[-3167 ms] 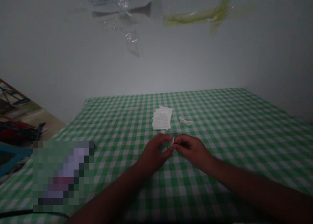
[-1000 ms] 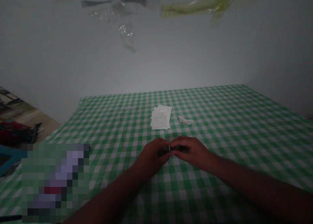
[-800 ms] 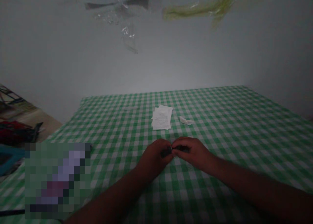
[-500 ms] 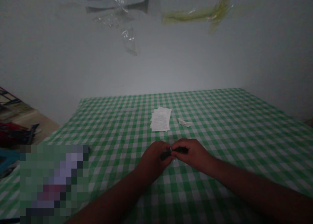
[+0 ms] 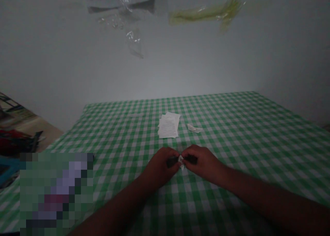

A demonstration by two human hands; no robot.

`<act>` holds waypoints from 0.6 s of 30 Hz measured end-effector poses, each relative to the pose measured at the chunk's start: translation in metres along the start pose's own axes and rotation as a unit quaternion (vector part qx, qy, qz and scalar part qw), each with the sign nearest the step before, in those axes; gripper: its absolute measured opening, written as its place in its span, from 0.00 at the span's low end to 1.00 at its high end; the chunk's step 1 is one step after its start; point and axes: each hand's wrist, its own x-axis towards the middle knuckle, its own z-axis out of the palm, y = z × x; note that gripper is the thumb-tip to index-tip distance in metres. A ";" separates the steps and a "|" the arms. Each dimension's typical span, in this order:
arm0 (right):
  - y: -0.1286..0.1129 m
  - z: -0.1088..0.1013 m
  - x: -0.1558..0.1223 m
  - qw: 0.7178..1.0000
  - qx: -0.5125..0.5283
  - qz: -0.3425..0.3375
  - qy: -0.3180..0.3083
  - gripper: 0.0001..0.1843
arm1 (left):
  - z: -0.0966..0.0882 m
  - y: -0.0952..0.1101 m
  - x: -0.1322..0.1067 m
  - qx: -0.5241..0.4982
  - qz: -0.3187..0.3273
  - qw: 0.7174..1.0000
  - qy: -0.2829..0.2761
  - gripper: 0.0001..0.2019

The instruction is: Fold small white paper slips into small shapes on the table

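My left hand [image 5: 162, 163] and my right hand [image 5: 202, 159] meet low over the table, thumbs and fingertips pinched toward each other. Between them is a small crumpled piece of white paper [image 5: 181, 162], gripped from both sides. Its lower tip sticks out below the fingertips. Just beyond the hands lies a small stack of printed paper sheets [image 5: 168, 126], loosely fanned. To the right of that stack rests a twisted strip of white paper [image 5: 194, 128].
A green and white checked tablecloth [image 5: 232, 122] covers the table up to the wall. At the left front is a blurred-out patch [image 5: 56, 193] hiding some object. Clear and yellow tape [image 5: 201, 16] sticks to the wall. Red and blue things stand on the floor at left.
The fingertips have drawn slightly apart, and more of the white paper shows between them. The stack and the twisted strip have stayed in place.
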 end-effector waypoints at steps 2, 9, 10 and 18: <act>0.000 0.000 0.000 1.000 0.003 -0.002 -0.001 0.06 | -0.002 0.000 0.000 -0.005 -0.003 1.000 -0.006 0.09; 0.008 0.001 0.001 0.997 0.008 -0.074 0.013 0.06 | -0.011 -0.005 0.001 0.005 -0.002 1.000 -0.027 0.13; 0.009 0.001 0.002 0.996 0.007 -0.092 0.011 0.07 | -0.012 -0.005 0.001 0.006 0.006 0.999 -0.034 0.12; 0.010 -0.009 0.006 0.982 0.013 -0.183 -0.049 0.12 | -0.023 -0.006 0.003 0.016 0.041 0.995 -0.084 0.09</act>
